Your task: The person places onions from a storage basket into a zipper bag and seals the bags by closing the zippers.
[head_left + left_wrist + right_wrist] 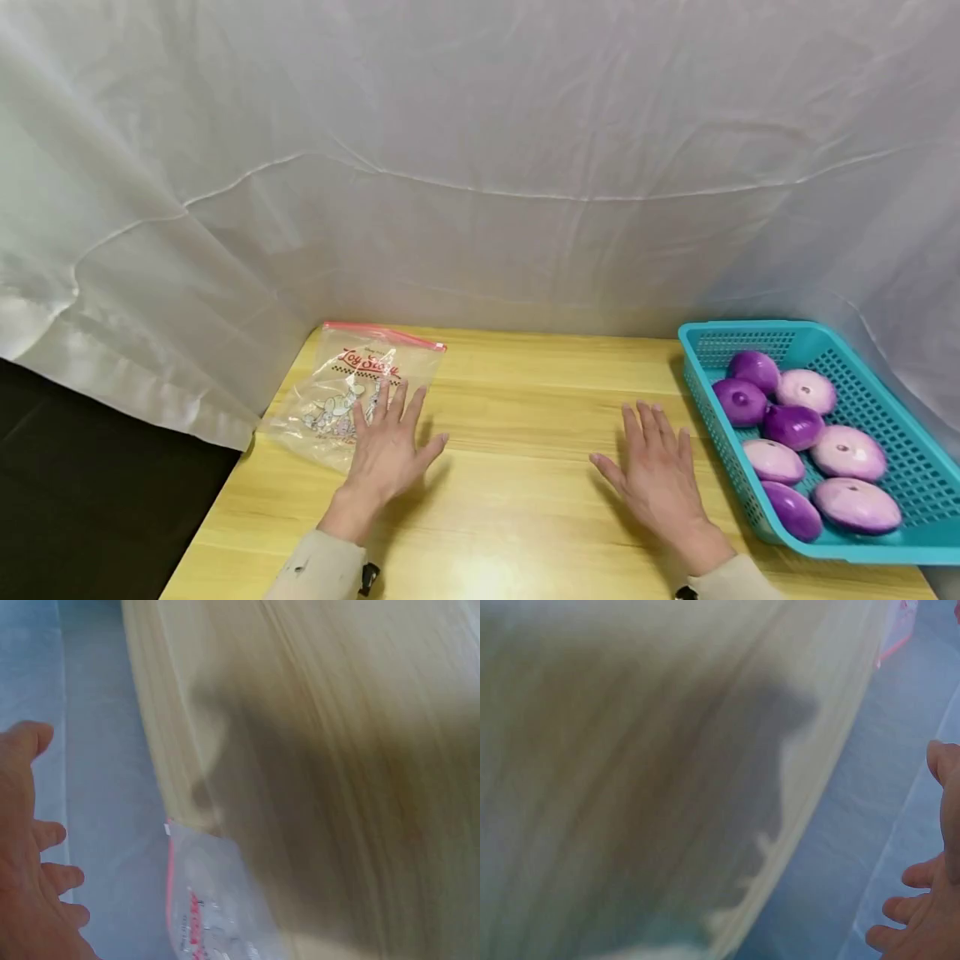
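Note:
My left hand (pixel 386 454) hovers palm down with fingers spread, holding nothing. In the head view its fingertips overlap the lower part of a clear zip bag (pixel 322 392), which lies flat with a pink slider strip and a red "Toy Story" print. The left wrist view shows the same bag (pixel 217 892) beyond the hand. My right hand (pixel 660 479), also spread and holding nothing, is over the table between the bag and a turquoise plastic basket (pixel 930 508). Several purple onions (pixel 793 427), some with pale cut-looking ends (pixel 847 452), lie in the basket.
The wood-grain table (pixel 510 492) bears the bag at its far left and the basket at its right. A pale grey cloth curtain (pixel 510 208) hangs behind and along the sides. Past the table's left edge is a dark area (pixel 97 492).

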`<state>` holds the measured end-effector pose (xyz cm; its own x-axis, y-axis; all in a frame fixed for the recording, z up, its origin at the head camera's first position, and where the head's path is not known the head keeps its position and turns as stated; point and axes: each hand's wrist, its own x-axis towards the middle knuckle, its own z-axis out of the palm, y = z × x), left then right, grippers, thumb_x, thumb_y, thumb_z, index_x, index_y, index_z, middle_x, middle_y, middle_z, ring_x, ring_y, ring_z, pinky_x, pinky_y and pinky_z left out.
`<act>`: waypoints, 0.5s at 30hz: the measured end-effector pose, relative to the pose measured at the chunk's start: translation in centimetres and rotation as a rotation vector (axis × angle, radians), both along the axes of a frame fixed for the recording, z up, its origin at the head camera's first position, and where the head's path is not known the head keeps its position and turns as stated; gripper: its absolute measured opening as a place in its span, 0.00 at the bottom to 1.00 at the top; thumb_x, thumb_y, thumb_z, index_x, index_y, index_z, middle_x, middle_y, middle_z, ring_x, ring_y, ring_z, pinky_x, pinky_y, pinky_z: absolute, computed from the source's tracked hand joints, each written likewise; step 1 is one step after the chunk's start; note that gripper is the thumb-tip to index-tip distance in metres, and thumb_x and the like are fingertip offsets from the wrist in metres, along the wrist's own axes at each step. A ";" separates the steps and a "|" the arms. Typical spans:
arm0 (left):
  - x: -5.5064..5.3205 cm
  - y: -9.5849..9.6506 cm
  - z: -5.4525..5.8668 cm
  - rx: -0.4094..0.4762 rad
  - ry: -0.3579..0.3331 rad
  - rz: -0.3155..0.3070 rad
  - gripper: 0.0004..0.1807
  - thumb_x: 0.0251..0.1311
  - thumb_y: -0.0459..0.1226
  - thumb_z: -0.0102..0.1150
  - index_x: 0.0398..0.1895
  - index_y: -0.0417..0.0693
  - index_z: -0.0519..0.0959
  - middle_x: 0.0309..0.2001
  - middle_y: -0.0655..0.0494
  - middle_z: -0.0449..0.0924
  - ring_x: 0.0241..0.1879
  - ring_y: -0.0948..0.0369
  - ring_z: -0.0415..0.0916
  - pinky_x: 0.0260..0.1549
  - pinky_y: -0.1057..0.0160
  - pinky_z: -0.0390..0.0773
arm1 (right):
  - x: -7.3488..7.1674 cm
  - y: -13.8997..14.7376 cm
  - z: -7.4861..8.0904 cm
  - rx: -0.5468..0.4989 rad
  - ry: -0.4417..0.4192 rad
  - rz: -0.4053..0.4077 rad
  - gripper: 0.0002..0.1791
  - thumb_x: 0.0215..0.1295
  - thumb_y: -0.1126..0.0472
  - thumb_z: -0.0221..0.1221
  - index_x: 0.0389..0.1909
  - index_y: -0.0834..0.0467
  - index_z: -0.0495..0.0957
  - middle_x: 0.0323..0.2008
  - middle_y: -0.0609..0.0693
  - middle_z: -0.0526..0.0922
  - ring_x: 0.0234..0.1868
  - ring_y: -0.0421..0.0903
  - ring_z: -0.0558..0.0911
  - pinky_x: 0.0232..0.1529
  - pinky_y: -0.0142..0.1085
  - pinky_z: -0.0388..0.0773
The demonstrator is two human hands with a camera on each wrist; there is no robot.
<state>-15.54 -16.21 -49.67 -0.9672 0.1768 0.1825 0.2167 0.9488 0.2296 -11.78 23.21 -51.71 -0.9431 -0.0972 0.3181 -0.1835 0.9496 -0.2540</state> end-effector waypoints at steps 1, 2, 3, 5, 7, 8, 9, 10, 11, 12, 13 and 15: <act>-0.2 -0.1 -0.2 0.004 -0.004 0.010 0.48 0.68 0.65 0.57 0.83 0.51 0.60 0.83 0.41 0.53 0.84 0.39 0.41 0.72 0.22 0.39 | 0.0 -0.2 -0.2 -0.001 -0.014 0.007 0.50 0.69 0.36 0.64 0.78 0.66 0.60 0.77 0.72 0.61 0.78 0.73 0.59 0.70 0.77 0.53; -0.4 -0.3 -0.4 0.006 -0.008 0.021 0.47 0.69 0.64 0.57 0.83 0.50 0.60 0.83 0.40 0.53 0.84 0.39 0.41 0.72 0.23 0.39 | -0.1 -0.4 -0.5 -0.003 -0.029 0.013 0.50 0.69 0.37 0.64 0.78 0.67 0.60 0.77 0.72 0.61 0.78 0.73 0.60 0.70 0.77 0.54; -0.6 -0.4 -0.6 0.013 -0.013 0.032 0.46 0.70 0.63 0.57 0.82 0.49 0.61 0.83 0.40 0.53 0.84 0.38 0.41 0.72 0.22 0.40 | -0.1 -0.7 -0.7 -0.004 -0.041 0.018 0.50 0.69 0.37 0.64 0.78 0.67 0.60 0.77 0.72 0.62 0.78 0.73 0.60 0.70 0.76 0.56; -1.2 -0.6 -1.0 0.017 -0.028 0.055 0.45 0.71 0.62 0.56 0.83 0.48 0.60 0.83 0.38 0.53 0.83 0.37 0.42 0.72 0.23 0.42 | -0.2 -1.3 -1.1 -0.004 -0.072 0.033 0.49 0.70 0.38 0.64 0.78 0.67 0.60 0.77 0.72 0.61 0.78 0.73 0.60 0.70 0.75 0.58; -1.8 -0.9 -1.3 0.029 -0.050 0.080 0.44 0.73 0.61 0.54 0.83 0.46 0.59 0.83 0.37 0.52 0.83 0.34 0.43 0.72 0.22 0.44 | -0.3 -1.8 -1.4 -0.007 -0.099 0.050 0.49 0.70 0.39 0.64 0.77 0.68 0.60 0.77 0.72 0.62 0.77 0.73 0.60 0.70 0.74 0.60; -2.1 -1.0 -1.5 0.035 -0.064 0.097 0.44 0.74 0.60 0.53 0.83 0.46 0.58 0.83 0.36 0.51 0.82 0.33 0.43 0.72 0.22 0.45 | -0.3 -2.2 -1.5 -0.010 -0.112 0.058 0.48 0.71 0.39 0.64 0.77 0.68 0.61 0.77 0.72 0.62 0.77 0.74 0.61 0.70 0.73 0.60; -2.4 -1.2 -1.6 0.043 -0.079 0.116 0.44 0.74 0.59 0.52 0.83 0.45 0.57 0.83 0.35 0.50 0.82 0.32 0.42 0.71 0.21 0.45 | -0.4 -2.5 -1.5 -0.012 -0.128 0.067 0.48 0.71 0.39 0.63 0.77 0.69 0.61 0.77 0.72 0.62 0.77 0.74 0.61 0.70 0.73 0.61; -2.7 -1.3 -1.8 0.049 -0.099 0.139 0.44 0.75 0.59 0.51 0.84 0.45 0.56 0.83 0.35 0.49 0.82 0.31 0.41 0.71 0.21 0.44 | -0.4 -2.8 -1.6 -0.014 -0.143 0.076 0.48 0.71 0.40 0.63 0.77 0.69 0.61 0.77 0.72 0.62 0.77 0.74 0.61 0.70 0.73 0.61; -3.0 -1.5 -1.9 0.062 -0.116 0.164 0.43 0.76 0.58 0.50 0.84 0.44 0.55 0.83 0.34 0.48 0.82 0.31 0.41 0.71 0.20 0.43 | -0.5 -3.1 -1.7 -0.018 -0.158 0.085 0.47 0.72 0.40 0.63 0.77 0.69 0.61 0.77 0.72 0.62 0.77 0.74 0.61 0.69 0.73 0.62; -3.3 -1.6 -2.1 0.071 -0.138 0.188 0.43 0.77 0.58 0.49 0.84 0.44 0.53 0.83 0.33 0.47 0.82 0.30 0.40 0.70 0.19 0.42 | -0.6 -3.4 -1.8 -0.023 -0.171 0.091 0.47 0.72 0.40 0.63 0.77 0.69 0.61 0.76 0.73 0.62 0.77 0.74 0.62 0.69 0.73 0.62; -3.6 -1.8 -2.2 0.078 -0.159 0.214 0.43 0.77 0.57 0.48 0.84 0.43 0.52 0.83 0.32 0.45 0.81 0.29 0.39 0.69 0.18 0.41 | -0.7 -3.6 -1.9 -0.027 -0.184 0.097 0.46 0.72 0.41 0.63 0.77 0.70 0.62 0.76 0.72 0.62 0.77 0.74 0.62 0.69 0.73 0.62; -4.1 -2.1 -2.5 0.093 -0.204 0.263 0.43 0.78 0.57 0.45 0.85 0.42 0.49 0.83 0.31 0.43 0.81 0.28 0.37 0.68 0.17 0.38 | -0.9 -4.1 -2.1 -0.029 -0.214 0.100 0.46 0.73 0.41 0.62 0.77 0.69 0.61 0.77 0.72 0.62 0.77 0.73 0.62 0.69 0.74 0.61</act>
<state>-19.63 -18.26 -52.17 -0.9956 -0.0922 -0.0160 -0.0923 0.9391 0.3310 -12.67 19.15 -53.81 -0.9754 -0.1875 0.1155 -0.2154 0.9212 -0.3239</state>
